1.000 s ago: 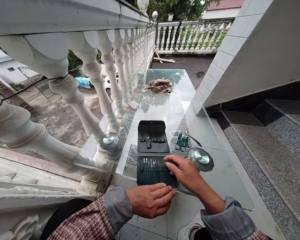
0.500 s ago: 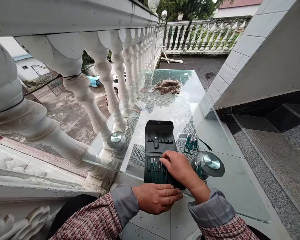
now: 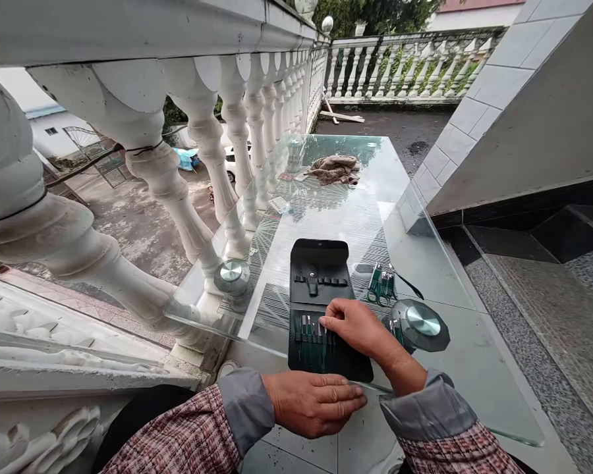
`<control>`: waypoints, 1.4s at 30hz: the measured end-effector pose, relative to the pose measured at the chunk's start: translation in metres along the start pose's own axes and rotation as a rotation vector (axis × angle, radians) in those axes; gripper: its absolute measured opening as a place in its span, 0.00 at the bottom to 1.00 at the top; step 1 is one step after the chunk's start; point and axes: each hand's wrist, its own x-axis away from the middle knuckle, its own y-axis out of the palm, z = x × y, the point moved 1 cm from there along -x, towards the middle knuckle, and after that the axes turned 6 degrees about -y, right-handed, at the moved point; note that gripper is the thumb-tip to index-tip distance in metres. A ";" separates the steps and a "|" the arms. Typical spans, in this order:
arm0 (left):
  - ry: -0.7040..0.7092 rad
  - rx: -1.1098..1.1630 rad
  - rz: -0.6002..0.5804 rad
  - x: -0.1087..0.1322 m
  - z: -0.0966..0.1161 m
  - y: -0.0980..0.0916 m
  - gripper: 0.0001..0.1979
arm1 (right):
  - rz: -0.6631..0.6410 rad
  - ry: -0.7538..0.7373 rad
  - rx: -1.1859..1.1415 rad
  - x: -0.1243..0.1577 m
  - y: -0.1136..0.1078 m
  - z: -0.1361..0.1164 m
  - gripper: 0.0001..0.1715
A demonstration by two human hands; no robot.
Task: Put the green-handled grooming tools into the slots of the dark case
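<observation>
An open black manicure case [image 3: 321,262] lies on the glass table. Slim green manicure tools [image 3: 309,342] sit side by side in the loops of its lower half; the loops in the upper half hold nothing. My right hand [image 3: 363,330] is over the right part of the case, thumb and forefinger pinched on the top end of one slim manicure tool. Flat, with fingers stretched out, my left hand [image 3: 313,403] rests by the table's front edge, just below the case. Right of the case lie green-handled scissors [image 3: 377,296] and nail clippers [image 3: 388,284].
A brown cloth [image 3: 333,170] lies toward the far end of the glass table [image 3: 474,368]. Round metal discs [image 3: 232,271] mark its leg tops. More green tools [image 3: 396,328] lie near the right disc [image 3: 420,322]. A white balustrade [image 3: 202,145] runs along the left; steps [image 3: 548,289] are at right.
The view has shifted slightly. My left hand has slid down a little, away from the case's lower edge. My right hand stays pinched at the tools.
</observation>
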 end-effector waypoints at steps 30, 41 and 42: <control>-1.560 1.728 0.565 -0.015 0.041 0.019 0.29 | -0.097 0.059 -0.340 0.016 0.000 0.008 0.14; -1.544 1.780 0.638 -0.015 0.040 0.022 0.29 | -0.102 0.067 -0.466 0.021 -0.008 0.004 0.17; -1.560 1.791 0.631 -0.016 0.040 0.020 0.29 | -0.115 0.062 -0.487 0.022 -0.008 0.003 0.16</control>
